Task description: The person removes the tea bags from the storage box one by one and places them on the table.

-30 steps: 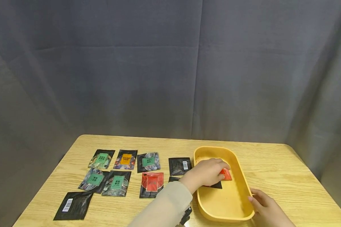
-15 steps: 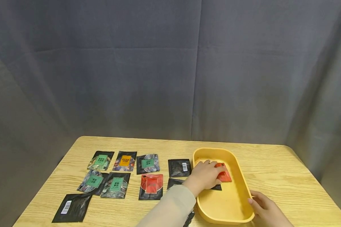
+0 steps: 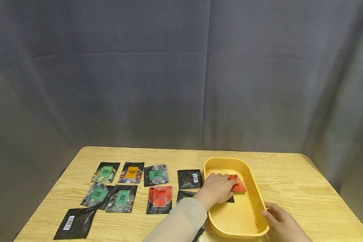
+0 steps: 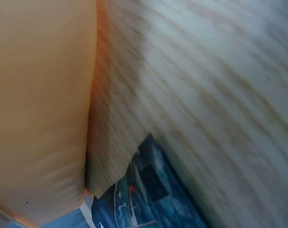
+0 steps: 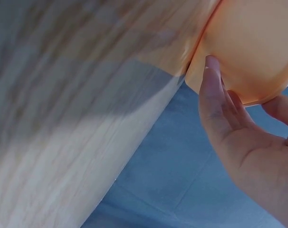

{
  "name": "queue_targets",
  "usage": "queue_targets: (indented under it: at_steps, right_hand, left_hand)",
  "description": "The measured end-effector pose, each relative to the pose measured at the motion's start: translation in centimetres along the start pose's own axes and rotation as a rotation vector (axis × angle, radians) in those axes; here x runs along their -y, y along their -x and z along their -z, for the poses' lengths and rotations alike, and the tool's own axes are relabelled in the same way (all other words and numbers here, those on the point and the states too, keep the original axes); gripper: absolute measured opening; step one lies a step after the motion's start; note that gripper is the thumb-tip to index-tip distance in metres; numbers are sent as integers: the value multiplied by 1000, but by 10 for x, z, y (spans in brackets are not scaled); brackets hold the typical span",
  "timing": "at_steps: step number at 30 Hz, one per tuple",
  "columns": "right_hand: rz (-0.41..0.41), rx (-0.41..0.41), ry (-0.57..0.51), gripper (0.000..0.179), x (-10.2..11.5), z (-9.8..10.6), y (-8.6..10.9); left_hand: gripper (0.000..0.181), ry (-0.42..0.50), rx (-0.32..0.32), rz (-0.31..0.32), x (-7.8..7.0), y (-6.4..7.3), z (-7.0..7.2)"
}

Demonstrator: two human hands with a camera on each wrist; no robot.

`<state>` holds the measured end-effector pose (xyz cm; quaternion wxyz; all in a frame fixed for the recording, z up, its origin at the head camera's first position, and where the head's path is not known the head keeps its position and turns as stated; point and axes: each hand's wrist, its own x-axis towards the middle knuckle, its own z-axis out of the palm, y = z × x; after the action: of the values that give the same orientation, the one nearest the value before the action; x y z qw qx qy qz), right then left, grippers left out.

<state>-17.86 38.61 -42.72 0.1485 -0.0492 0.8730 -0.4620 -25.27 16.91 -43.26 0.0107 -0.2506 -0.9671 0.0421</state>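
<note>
My left hand (image 3: 216, 189) reaches over the left side of a yellow plastic tray (image 3: 236, 222). Its fingers pinch the near-left part of a red sachet (image 3: 238, 185), which looks slightly bent; the contact is partly hidden by the hand. A black sachet (image 3: 230, 199) lies beneath, mostly covered. On the tray's lower right, my right hand (image 3: 282, 220) grips the rim. In the right wrist view, the right hand's (image 5: 248, 142) thumb is at the rim and the fingers lie along the outer wall.
Left of the tray, several flat sachets lie spread on the wooden table (image 3: 302, 188), among them a red-and-black one (image 3: 159, 200), an orange-labelled one (image 3: 131, 172) and a plain black one (image 3: 75, 223). Behind the table hangs a grey curtain (image 3: 157, 84).
My left hand shifted leftward within the tray and spread its fingers, then closed on the red sachet, whose surface now tilts. The right hand has kept its grip on the rim.
</note>
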Motion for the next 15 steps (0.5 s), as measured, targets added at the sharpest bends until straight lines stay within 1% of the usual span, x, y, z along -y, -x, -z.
queue_targets:
  at_steps: [4, 8, 12, 15]
  right_hand:
    - [-13, -13, 19, 47, 2, -1, -2]
    - [-19, -15, 52, 49, 4, -1, -2]
    - [-16, -13, 50, 48, 6, -1, 0]
    - [-19, -16, 46, 46, 5, -2, 1]
  left_hand:
    - [35, -13, -65, -11, 2, 0, 1]
    - [26, -27, -159, -19, 2, 0, 3]
    - [18, -60, -258, -58, 3, -1, 1]
    - [16, -77, -319, -88, 5, 0, 0]
